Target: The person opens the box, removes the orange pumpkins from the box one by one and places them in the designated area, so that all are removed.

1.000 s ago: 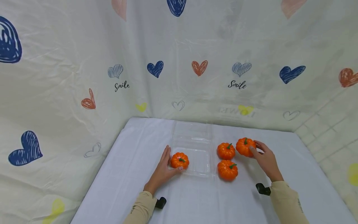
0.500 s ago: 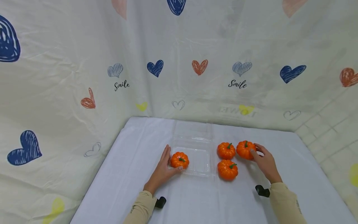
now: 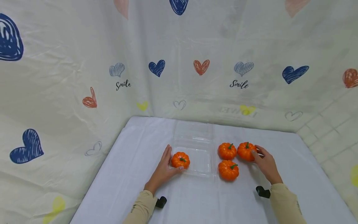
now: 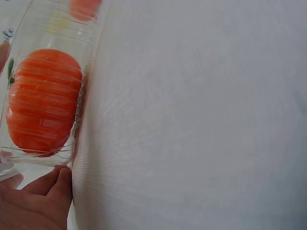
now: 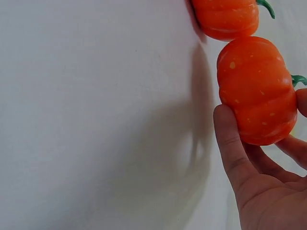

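Observation:
A small orange pumpkin (image 3: 180,160) with a green stem sits at the left end of a clear plastic box (image 3: 199,161), whose lid lies folded back. My left hand (image 3: 163,171) rests at the box's left corner, fingers straight along the left side and thumb at the front rim. In the left wrist view fingertips (image 4: 62,175) touch the wall beside the pumpkin (image 4: 45,103). Right of the box, my right hand (image 3: 267,165) holds another pumpkin (image 3: 246,151) from its right side, between thumb and fingers; the right wrist view shows this pumpkin (image 5: 259,91) with a shadow beside it.
Between the box and the held pumpkin lie two more pumpkins, a back one (image 3: 226,151) and a front one (image 3: 228,170). A white cloth covers the table (image 3: 193,202). A heart-printed curtain (image 3: 184,87) stands behind its back edge.
My right hand has lowered slightly with its pumpkin, towards the table. The left hand, the box and the other pumpkins have stayed put.

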Demonstrator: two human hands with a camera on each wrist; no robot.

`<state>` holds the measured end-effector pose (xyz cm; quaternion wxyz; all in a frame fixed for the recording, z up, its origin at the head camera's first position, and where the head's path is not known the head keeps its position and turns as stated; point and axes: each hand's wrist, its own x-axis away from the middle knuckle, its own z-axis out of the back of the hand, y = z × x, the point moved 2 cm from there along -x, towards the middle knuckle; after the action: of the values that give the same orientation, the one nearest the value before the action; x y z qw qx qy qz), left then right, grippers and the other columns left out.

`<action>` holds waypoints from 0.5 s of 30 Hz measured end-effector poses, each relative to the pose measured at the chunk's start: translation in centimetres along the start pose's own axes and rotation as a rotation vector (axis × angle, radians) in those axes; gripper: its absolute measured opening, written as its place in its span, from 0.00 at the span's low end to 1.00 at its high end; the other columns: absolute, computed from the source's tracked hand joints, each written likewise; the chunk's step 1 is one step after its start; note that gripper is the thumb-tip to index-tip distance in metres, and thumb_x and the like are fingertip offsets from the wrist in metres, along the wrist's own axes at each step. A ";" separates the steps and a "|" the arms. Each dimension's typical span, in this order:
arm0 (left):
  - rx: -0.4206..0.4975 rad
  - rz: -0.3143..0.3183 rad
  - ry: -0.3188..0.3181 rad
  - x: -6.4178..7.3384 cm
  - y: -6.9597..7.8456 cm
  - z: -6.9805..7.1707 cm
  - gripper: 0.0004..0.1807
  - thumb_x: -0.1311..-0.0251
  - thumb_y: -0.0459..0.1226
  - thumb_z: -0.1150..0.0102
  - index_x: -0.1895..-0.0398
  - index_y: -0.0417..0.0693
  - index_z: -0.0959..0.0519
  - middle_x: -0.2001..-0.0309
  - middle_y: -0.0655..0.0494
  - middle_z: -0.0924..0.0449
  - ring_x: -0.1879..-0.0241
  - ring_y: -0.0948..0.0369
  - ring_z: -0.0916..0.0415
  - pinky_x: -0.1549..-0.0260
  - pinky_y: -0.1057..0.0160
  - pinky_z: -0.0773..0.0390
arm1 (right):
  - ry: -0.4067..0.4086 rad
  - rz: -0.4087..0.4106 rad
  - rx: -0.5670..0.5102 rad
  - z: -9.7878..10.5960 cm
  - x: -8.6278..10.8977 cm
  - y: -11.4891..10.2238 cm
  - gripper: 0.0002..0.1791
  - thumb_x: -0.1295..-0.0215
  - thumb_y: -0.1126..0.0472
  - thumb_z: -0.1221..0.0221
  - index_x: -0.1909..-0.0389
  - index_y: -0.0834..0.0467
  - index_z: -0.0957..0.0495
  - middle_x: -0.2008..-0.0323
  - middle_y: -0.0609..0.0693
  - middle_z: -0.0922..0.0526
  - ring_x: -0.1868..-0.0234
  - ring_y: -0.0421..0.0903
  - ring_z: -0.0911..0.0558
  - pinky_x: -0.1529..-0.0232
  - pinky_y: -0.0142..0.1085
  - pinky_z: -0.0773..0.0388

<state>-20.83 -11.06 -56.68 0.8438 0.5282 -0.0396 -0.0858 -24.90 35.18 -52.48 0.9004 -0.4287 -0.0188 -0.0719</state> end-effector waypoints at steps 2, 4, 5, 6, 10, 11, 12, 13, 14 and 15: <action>0.001 -0.006 -0.002 0.0 0.0 0.0 0.65 0.39 0.61 0.26 0.11 0.48 0.55 0.12 0.63 0.65 0.20 0.50 0.41 0.24 0.47 0.39 | -0.003 -0.014 -0.001 0.0 0.0 0.1 0.41 0.15 0.41 0.57 0.18 0.70 0.44 0.26 0.78 0.38 0.30 0.74 0.33 0.33 0.65 0.26; 0.000 -0.010 -0.002 -0.1 0.0 0.0 0.65 0.39 0.62 0.27 0.11 0.48 0.55 0.12 0.63 0.66 0.20 0.50 0.41 0.24 0.47 0.38 | -0.011 -0.022 -0.003 -0.1 -0.1 0.2 0.42 0.14 0.40 0.57 0.18 0.69 0.45 0.26 0.78 0.38 0.29 0.74 0.33 0.32 0.66 0.28; 0.000 -0.010 -0.002 0.0 0.0 0.0 0.65 0.39 0.62 0.27 0.11 0.48 0.55 0.12 0.63 0.66 0.20 0.49 0.41 0.24 0.46 0.38 | -0.014 -0.023 -0.006 -0.2 -0.1 0.2 0.42 0.14 0.40 0.57 0.18 0.69 0.45 0.26 0.78 0.38 0.29 0.74 0.33 0.32 0.66 0.28; 0.001 -0.009 -0.001 0.0 0.0 0.0 0.65 0.39 0.62 0.27 0.11 0.48 0.55 0.12 0.62 0.65 0.20 0.49 0.41 0.24 0.46 0.38 | -0.017 -0.021 -0.007 -0.3 -0.1 0.2 0.42 0.15 0.40 0.57 0.18 0.69 0.44 0.26 0.78 0.38 0.29 0.74 0.33 0.32 0.66 0.28; 0.005 -0.005 0.000 0.0 -0.1 0.0 0.65 0.40 0.61 0.26 0.11 0.47 0.55 0.12 0.62 0.65 0.19 0.49 0.42 0.24 0.46 0.37 | -0.027 -0.017 -0.004 -0.5 -0.2 0.2 0.41 0.14 0.41 0.57 0.19 0.70 0.44 0.27 0.78 0.36 0.30 0.73 0.31 0.33 0.65 0.26; 0.003 -0.006 0.000 0.0 -0.1 0.0 0.65 0.39 0.61 0.26 0.11 0.47 0.55 0.12 0.62 0.65 0.19 0.49 0.42 0.24 0.46 0.37 | -0.028 -0.018 -0.001 -0.6 -0.2 0.2 0.41 0.14 0.41 0.57 0.19 0.70 0.44 0.27 0.78 0.36 0.30 0.73 0.31 0.33 0.65 0.26; 0.003 -0.009 0.000 0.1 0.0 0.1 0.65 0.39 0.61 0.26 0.11 0.46 0.55 0.12 0.61 0.65 0.19 0.49 0.42 0.24 0.46 0.38 | -0.029 -0.020 0.005 -0.6 -0.2 0.2 0.40 0.14 0.42 0.57 0.19 0.70 0.44 0.27 0.79 0.36 0.30 0.73 0.31 0.33 0.65 0.26; 0.004 -0.012 -0.001 0.1 0.0 0.1 0.64 0.39 0.60 0.27 0.11 0.46 0.55 0.12 0.61 0.65 0.19 0.49 0.42 0.24 0.46 0.38 | -0.030 -0.023 0.010 -0.6 -0.3 0.2 0.40 0.14 0.42 0.58 0.19 0.70 0.44 0.27 0.79 0.36 0.30 0.73 0.31 0.33 0.65 0.26; 0.002 -0.014 -0.001 0.1 0.1 0.1 0.64 0.39 0.60 0.27 0.11 0.46 0.55 0.12 0.60 0.65 0.20 0.48 0.41 0.24 0.46 0.38 | -0.032 -0.024 0.016 -0.6 -0.3 0.2 0.40 0.13 0.42 0.58 0.19 0.71 0.45 0.27 0.79 0.37 0.30 0.74 0.31 0.33 0.65 0.27; 0.003 -0.016 0.000 0.1 0.1 0.1 0.64 0.39 0.60 0.27 0.11 0.46 0.55 0.12 0.60 0.65 0.20 0.48 0.41 0.24 0.45 0.38 | -0.033 -0.025 0.018 -0.6 -0.3 0.2 0.40 0.13 0.43 0.59 0.19 0.71 0.45 0.27 0.80 0.37 0.29 0.74 0.31 0.32 0.65 0.27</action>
<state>-20.75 -11.12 -56.54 0.8424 0.5297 -0.0354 -0.0926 -25.22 34.90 -53.01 0.9028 -0.4215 -0.0397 -0.0759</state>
